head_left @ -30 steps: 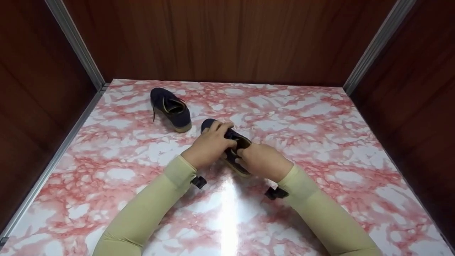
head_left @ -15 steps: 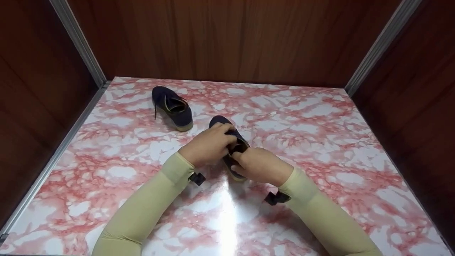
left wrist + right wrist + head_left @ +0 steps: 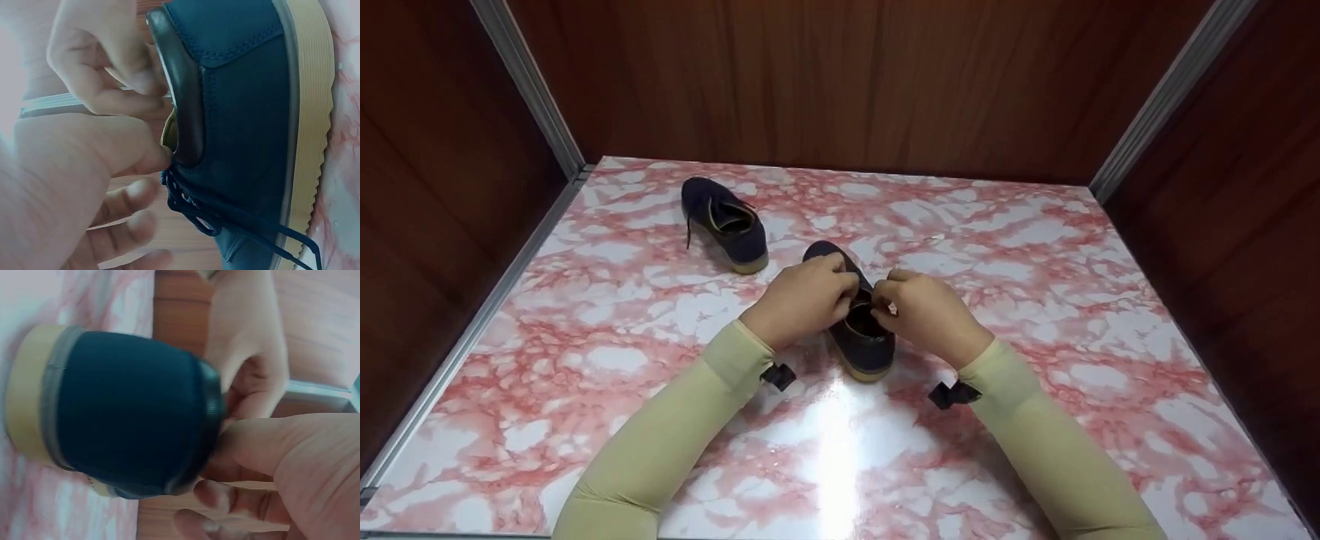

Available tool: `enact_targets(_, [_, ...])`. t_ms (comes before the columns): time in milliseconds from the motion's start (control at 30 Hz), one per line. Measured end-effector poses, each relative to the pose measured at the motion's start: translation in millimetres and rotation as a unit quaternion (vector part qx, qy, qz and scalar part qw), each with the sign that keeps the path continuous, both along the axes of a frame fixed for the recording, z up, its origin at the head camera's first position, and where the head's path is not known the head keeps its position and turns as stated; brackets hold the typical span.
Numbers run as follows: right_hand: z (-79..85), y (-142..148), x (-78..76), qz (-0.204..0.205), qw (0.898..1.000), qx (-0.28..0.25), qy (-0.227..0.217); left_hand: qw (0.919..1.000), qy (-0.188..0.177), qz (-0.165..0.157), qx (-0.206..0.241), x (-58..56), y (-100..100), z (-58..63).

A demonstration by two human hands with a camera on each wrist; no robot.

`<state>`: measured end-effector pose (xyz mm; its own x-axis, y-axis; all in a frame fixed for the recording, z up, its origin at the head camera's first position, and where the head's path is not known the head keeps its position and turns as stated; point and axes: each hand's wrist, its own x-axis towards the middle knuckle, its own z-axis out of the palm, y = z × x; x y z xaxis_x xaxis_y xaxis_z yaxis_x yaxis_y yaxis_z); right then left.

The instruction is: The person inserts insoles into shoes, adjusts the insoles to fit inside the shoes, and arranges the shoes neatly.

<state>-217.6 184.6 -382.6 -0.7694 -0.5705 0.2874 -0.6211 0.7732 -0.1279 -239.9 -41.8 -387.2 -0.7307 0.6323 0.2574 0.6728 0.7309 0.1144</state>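
Observation:
A dark blue lace-up shoe (image 3: 862, 349) with a tan ridged sole stands upright on the table, toe pointing away, between both hands. My left hand (image 3: 804, 300) is at its left side and pinches the tongue (image 3: 170, 132) near the top of the laces (image 3: 197, 216); the thumb shows at the tongue's edge. On the right side of the opening is my right hand (image 3: 926, 311), fingers curled, thumb and fingertips right at the collar (image 3: 212, 405). I cannot tell whether they pinch it. The laces hang loose along the shoe's side.
Another dark blue shoe (image 3: 727, 225) stands farther back on the left, its lace trailing on the table. The red and white marbled table (image 3: 1035, 285) is bounded by brown wood-grain panels (image 3: 840, 82) at the back and both sides.
My right hand has moved forward and up along the collar from near the heel, uncovering the heel and opening. The shoe has turned slightly, toe shifting right. My left hand stays near the laces.

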Motion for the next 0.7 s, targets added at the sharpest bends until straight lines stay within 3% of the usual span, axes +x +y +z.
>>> enact_targets(233, [-10.6, -3, -1.1, -0.022, 0.999, -0.024, -0.021, 0.9991, 0.009, -0.017, -0.037, 5.1, 8, -3.5])
enact_targets(400, [-12.0, -7, 2.3, -0.044, 0.996, -0.039, -0.065, 0.9980, 0.024, 0.000, -0.058, 7.8, 12, -5.2])
enact_targets(567, [-9.5, -13, 8.2, -0.042, 0.992, -0.059, -0.101, 0.9945, 0.084, 0.012, -0.062, 10.3, 13, -7.7])
enact_targets(700, [-7.8, -17, 12.0, -0.035, 0.993, -0.056, -0.100, 0.9889, 0.131, 0.018, -0.068, 10.7, 14, -11.0])
